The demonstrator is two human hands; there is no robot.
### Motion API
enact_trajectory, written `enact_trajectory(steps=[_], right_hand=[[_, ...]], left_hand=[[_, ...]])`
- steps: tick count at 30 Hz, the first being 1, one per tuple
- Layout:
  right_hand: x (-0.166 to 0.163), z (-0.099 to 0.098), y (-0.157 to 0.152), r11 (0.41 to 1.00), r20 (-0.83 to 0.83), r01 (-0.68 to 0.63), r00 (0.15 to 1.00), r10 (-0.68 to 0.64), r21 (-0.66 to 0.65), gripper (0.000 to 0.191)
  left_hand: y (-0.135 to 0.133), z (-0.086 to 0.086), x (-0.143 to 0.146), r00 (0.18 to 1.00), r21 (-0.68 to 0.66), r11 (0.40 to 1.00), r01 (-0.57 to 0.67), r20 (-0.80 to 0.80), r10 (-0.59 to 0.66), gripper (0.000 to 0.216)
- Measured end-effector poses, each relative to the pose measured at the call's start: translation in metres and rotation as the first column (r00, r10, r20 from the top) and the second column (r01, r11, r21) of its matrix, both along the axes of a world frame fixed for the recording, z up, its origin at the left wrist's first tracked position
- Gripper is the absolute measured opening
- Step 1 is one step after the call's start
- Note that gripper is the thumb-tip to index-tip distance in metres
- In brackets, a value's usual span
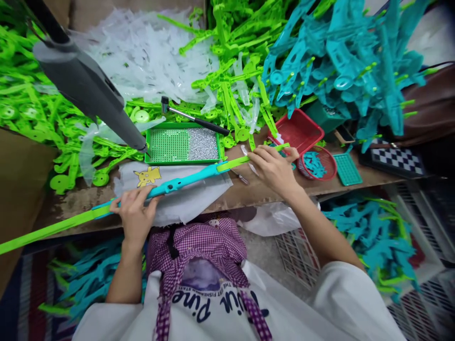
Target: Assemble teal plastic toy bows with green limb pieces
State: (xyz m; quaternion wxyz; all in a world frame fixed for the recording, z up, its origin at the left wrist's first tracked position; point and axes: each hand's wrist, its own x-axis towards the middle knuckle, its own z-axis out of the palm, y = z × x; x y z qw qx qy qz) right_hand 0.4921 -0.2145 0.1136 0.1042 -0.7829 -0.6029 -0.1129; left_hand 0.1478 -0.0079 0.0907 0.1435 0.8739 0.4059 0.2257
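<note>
A long, thin blue-and-green plastic piece [188, 180] slants across in front of me, over the table's front edge. My left hand [135, 210] is closed around its blue section, on the left side. The green end on the right is gripped by the fingers of my right hand [273, 166]. Beneath the piece lies a whitish cloth [188, 203] with a yellow cartoon figure. Just behind it stands a green perforated tray [168, 146] with many small metal pieces at its right. A grey powered screwdriver [83, 90] hangs at upper left, its tip by the tray's left corner.
A hammer [199, 120] lies behind the tray. Heaped around are green parts [231, 94], clear plastic pieces [149, 52] and blue parts [341, 57]. At right are a red bin [302, 130], a red basket [330, 166] of small blue parts and a teal tray [348, 169].
</note>
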Motion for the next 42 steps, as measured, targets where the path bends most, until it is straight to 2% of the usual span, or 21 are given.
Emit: enact_trajectory(steps=[6,9,11,14,16,18,20,23,26,28,30,34,37,39,42], right_hand=[[0.003,-0.005,0.013,1.0,-0.02,-0.026,0.999,0.026,0.0,0.026],[0.001,-0.001,0.013,0.997,-0.041,-0.038,0.998,0.041,0.066,0.025],[-0.012,0.002,0.007,0.988,-0.057,-0.023,0.998,0.032,0.15,0.028],[-0.045,-0.005,-0.008,0.948,-0.004,-0.039,0.999,0.043,0.317,0.031],[-0.062,-0.019,-0.017,0.91,0.104,-0.151,0.987,0.12,0.387,0.03],[-0.068,-0.037,-0.021,0.891,0.162,-0.239,0.968,0.19,0.386,0.027],[-0.062,-0.052,-0.017,0.907,0.139,-0.216,0.974,0.177,0.363,0.022],[-0.047,-0.062,-0.002,0.932,0.05,-0.098,0.995,0.086,0.349,0.018],[-0.041,-0.058,0.017,0.941,-0.03,-0.109,0.992,0.125,0.32,0.023],[-0.039,-0.052,0.029,0.938,-0.064,-0.115,0.988,0.143,0.327,0.025],[-0.034,-0.044,0.04,0.927,-0.093,-0.067,0.99,0.108,0.368,0.023],[-0.016,-0.024,0.059,0.905,-0.124,0.029,0.992,0.027,0.425,0.024],[-0.007,-0.015,0.067,0.912,-0.114,0.016,0.993,0.034,0.409,0.029],[-0.005,-0.013,0.07,0.917,-0.096,-0.025,0.993,0.068,0.398,0.028],[-0.003,-0.012,0.073,0.908,-0.076,-0.066,0.991,0.106,0.413,0.027]], left_hand=[[0.002,-0.002,0.003,1.0,-0.031,0.999,-0.011,0.018,0.012,0.023],[0.004,-0.002,0.004,1.0,-0.021,1.0,-0.015,0.011,0.016,0.025],[0.007,0.002,0.003,1.0,-0.021,1.0,0.004,-0.008,-0.004,0.026],[0.013,0.019,-0.001,0.996,-0.025,0.997,0.068,-0.051,-0.069,0.028],[0.019,0.035,-0.002,0.986,-0.034,0.991,0.131,-0.098,-0.133,0.03],[0.029,0.052,0.001,0.965,-0.074,0.977,0.202,-0.153,-0.211,0.031],[0.042,0.064,0.01,0.943,-0.14,0.96,0.244,-0.196,-0.269,0.031],[0.067,0.074,0.03,0.936,-0.23,0.95,0.211,-0.232,-0.264,0.029],[0.096,0.083,0.052,0.929,-0.33,0.932,0.153,-0.275,-0.25,0.03],[0.113,0.091,0.065,0.915,-0.43,0.894,0.127,-0.298,-0.273,0.031],[0.125,0.101,0.076,0.917,-0.523,0.845,0.11,-0.274,-0.289,0.03],[0.135,0.115,0.091,0.947,-0.639,0.769,0.038,-0.223,-0.231,0.031],[0.138,0.115,0.099,0.944,-0.693,0.719,0.044,-0.206,-0.256,0.03],[0.14,0.115,0.102,0.929,-0.691,0.718,0.086,-0.204,-0.308,0.031],[0.139,0.12,0.096,0.866,-0.624,0.765,0.158,-0.285,-0.411,0.036]])
